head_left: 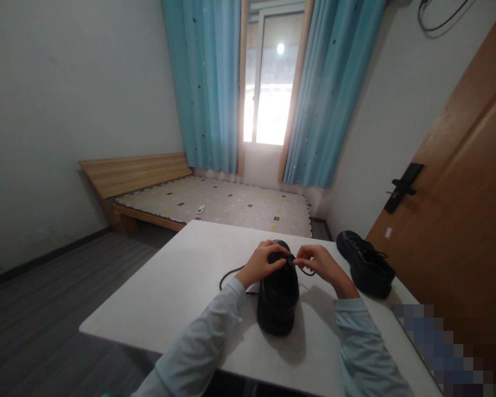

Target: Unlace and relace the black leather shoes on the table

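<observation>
Left hand (261,263): on far end of black leather shoe (278,298), fingers curled over its top, pinching thin black lace (231,274) w/ fingertips; mostly closed.
Right hand (320,264): just beside left hand, thumb + forefinger pinched on same lace at shoe's top; other fingers loosely bent.
Shoe in hand: stands upright on white rectangular table (169,292), approx centre-near, betw. both forearms; one end toward the camera, other end under the hands.
Lace: one loose end loops out left of shoe across table, lying flat; a short bit shows right of shoe under right hand.
Sleeves: pale blue-grey long sleeves on both arms, coming in from bottom edge.
Second black shoe (366,263): on table's right edge, well apart from the hands, lying at an angle, laces just visible.
Room: low wooden bed w/ patterned mattress (227,201) beyond table; turquoise curtains (209,82) either side of bright window; brown wooden door (458,193) w/ black handle at right; grey floor.
</observation>
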### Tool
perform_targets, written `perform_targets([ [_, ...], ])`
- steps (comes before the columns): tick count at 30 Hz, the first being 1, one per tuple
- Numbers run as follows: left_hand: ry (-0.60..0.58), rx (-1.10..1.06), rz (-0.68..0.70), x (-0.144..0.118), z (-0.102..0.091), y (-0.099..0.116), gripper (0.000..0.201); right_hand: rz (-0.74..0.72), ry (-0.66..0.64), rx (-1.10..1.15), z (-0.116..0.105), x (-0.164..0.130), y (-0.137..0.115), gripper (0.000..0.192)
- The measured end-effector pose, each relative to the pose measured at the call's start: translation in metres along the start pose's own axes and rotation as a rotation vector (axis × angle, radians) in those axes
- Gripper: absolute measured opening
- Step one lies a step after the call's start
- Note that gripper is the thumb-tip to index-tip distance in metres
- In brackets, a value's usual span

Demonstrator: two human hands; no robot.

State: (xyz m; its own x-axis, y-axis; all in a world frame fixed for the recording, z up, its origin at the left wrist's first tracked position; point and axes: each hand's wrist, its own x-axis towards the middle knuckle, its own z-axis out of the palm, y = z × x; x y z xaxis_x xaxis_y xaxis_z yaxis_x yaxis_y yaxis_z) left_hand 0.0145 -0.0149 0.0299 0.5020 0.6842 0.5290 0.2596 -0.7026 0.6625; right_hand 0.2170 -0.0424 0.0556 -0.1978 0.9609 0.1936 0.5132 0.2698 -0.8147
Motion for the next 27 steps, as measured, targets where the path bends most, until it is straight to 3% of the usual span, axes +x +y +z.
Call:
perform_targets([
  [5, 0.05, 0.042, -0.088, -0.001, 0.003, 0.002, 0.014, 0.0, 0.014, 0.007, 0.003, 0.0, -0.001, 0.029],
  [10, 0.018, 0.096, -0.086, 0.0, 0.004, 0.003, 0.014, 0.042, -0.017, 0.055, 0.007, 0.001, -0.002, 0.032],
  [22, -0.004, 0.269, 0.007, -0.002, 0.016, -0.002, 0.014, 0.054, -0.039, 0.017, 0.007, 0.003, 0.004, 0.033],
  [27, 0.087, 0.337, 0.04, -0.002, 0.015, 0.002, 0.007, -0.015, 0.027, -0.055, 0.008, 0.006, 0.004, 0.032],
])
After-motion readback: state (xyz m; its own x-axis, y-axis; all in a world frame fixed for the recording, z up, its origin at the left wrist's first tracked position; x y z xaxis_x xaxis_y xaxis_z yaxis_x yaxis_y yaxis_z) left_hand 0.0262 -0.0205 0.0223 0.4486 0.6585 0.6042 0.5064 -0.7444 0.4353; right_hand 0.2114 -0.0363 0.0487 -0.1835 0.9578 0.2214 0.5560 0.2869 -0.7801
